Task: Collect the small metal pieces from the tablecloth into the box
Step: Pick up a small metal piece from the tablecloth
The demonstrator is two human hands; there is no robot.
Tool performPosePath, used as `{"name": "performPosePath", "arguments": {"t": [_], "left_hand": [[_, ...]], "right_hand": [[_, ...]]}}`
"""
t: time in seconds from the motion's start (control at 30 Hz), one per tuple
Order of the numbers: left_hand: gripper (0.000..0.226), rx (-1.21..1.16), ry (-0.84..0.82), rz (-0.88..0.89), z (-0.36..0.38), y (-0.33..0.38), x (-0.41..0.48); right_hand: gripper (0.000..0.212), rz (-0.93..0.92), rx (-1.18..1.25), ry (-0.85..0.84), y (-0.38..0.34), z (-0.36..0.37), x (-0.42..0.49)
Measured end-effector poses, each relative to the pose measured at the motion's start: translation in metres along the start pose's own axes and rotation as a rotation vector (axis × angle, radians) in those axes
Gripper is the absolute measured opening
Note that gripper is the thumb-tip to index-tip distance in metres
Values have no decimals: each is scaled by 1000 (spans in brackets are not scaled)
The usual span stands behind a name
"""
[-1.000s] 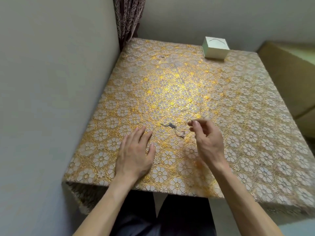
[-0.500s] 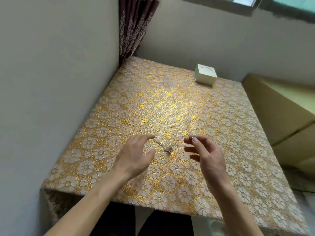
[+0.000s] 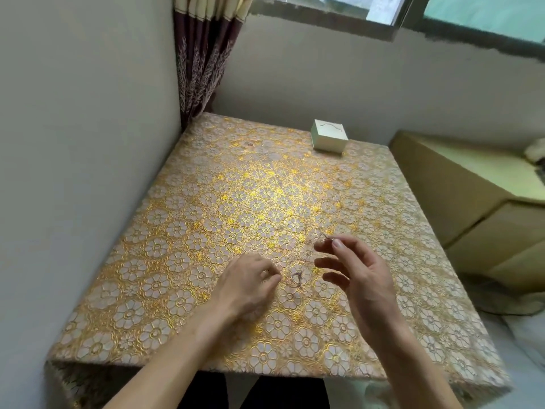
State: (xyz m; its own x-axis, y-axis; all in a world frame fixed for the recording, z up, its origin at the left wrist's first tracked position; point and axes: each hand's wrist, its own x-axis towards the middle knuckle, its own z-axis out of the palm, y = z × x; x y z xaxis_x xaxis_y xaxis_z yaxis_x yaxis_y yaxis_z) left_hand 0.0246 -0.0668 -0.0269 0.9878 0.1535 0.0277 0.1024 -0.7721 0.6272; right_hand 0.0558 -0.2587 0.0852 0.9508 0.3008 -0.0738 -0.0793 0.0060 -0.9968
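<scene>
Right hand: I had my right hand [image 3: 354, 270] raised just above the cloth, thumb and forefinger pinching a thin bent silver wire piece [image 3: 326, 238], the other fingers spread loose.
Left hand: My left hand [image 3: 247, 283] sat low, fingers curled down with their tips on the gold flower-patterned tablecloth [image 3: 206, 202]. A glint showed at the tips, but I couldn't tell whether it gripped anything.
Pieces on the cloth: A small dark cluster of metal pieces [image 3: 296, 278] lay between my two hands, just beside the left fingertips.
Box: The small white cardboard box [image 3: 329, 138] stood at the far edge of the tabletop, well apart from both hands. A thin curved line marked its top; print or wire, I couldn't say.
Handling: I judged these bits featherlight, thin and slick, a little springy, and easy to lose against that busy shiny pattern. The raised embossing looked likely to snag them.
Where to grip: A fingertip pinch across the middle of the wire seemed right, and pads closing from above for the cluster.
Risk: On the long carry to the box, a loose pinch could let one slip away unseen.
</scene>
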Motion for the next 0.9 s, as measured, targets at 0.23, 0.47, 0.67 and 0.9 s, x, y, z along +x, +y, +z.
{"name": "performPosePath", "arguments": {"t": [0.23,0.47,0.67,0.9], "left_hand": [[10,-374,8,-122,-11,9,-16],[16,-913,7,-256,-31,21,-26],[16,-969,3,-334,-36,23,-33],[9,-543,-42,-315,-35,15,-68]], "right_hand": [[13,23,87,56,4,-1,-10],[15,117,213,139,20,-5,-19],[14,165,299,161,30,-4,-25],[13,249,217,200,58,-6,-46]]}}
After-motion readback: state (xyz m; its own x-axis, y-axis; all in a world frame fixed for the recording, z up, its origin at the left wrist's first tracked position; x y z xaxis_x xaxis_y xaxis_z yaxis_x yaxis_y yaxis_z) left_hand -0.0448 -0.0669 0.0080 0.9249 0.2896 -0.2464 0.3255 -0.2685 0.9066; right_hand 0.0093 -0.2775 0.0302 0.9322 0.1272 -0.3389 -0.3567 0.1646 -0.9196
